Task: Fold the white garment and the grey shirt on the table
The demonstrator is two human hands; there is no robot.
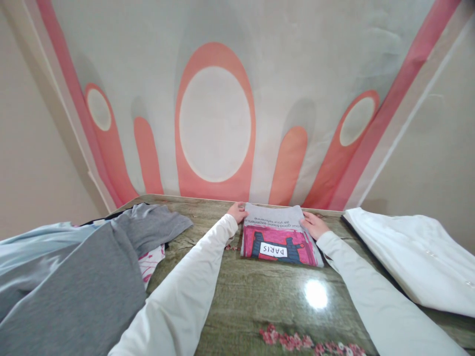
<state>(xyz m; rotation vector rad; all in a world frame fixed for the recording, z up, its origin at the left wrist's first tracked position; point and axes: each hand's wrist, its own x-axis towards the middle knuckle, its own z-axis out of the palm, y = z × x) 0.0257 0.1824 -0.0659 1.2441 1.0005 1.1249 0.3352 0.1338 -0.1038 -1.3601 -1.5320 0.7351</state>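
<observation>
A folded grey T-shirt (274, 232) lies near the far edge of the table, with a pink and dark blue print and a white "PARIS" label facing up. My left hand (237, 212) grips its far left corner, the fingers closed at the edge. On the other side, my right hand (313, 225) holds the right edge, thumb on top and the fingers partly tucked out of sight. White sleeves cover both my forearms.
Loose clothes, among them a grey garment (100, 267) and a light blue one (33, 244), are heaped on the left. A white folded garment (411, 252) lies at right on something dark. The wood-look table (256, 296) bears printed pink flowers and meets a patterned wall (156, 54).
</observation>
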